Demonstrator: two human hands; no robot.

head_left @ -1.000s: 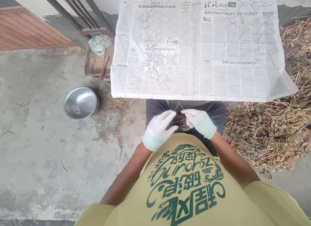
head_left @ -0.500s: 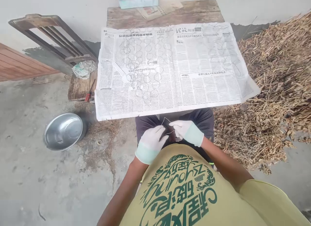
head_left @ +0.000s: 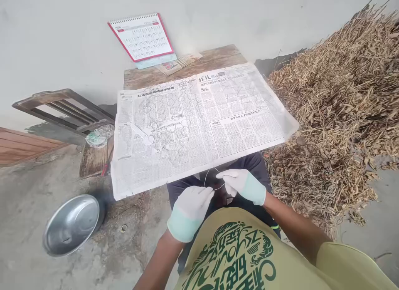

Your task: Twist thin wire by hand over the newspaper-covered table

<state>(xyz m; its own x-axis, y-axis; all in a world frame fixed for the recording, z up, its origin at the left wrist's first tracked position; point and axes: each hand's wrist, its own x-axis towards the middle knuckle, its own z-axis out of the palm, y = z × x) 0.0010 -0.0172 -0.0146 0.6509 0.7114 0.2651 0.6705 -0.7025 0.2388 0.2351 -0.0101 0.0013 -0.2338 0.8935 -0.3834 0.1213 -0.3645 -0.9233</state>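
Note:
Between my hands, over my lap, is a thin wire (head_left: 206, 177) bent into a rough loop. My left hand (head_left: 193, 202), in a white glove with a mint cuff, is closed on the wire's left side. On the other side my right hand (head_left: 238, 182), gloved the same way, pinches the wire between thumb and fingers. Just beyond them a newspaper (head_left: 193, 157) covers the table. Many thin wire rings (head_left: 174, 134) lie on its left half, and looser wire pieces (head_left: 249, 96) lie on the right half. A pale, long-handled flat piece (head_left: 143, 134) lies among the rings.
A desk calendar (head_left: 143, 38) stands at the back of the wooden table (head_left: 218, 57). To the left are a wooden chair (head_left: 93, 159) with a plastic bag (head_left: 99, 136) and a metal basin (head_left: 73, 225) on the floor. Dried plant stalks (head_left: 327, 127) are heaped on the right.
My view has tilted up, so table and basin sit lower and more of the calendar shows. My left fingers have drawn together on the wire. The loop stays between both hands.

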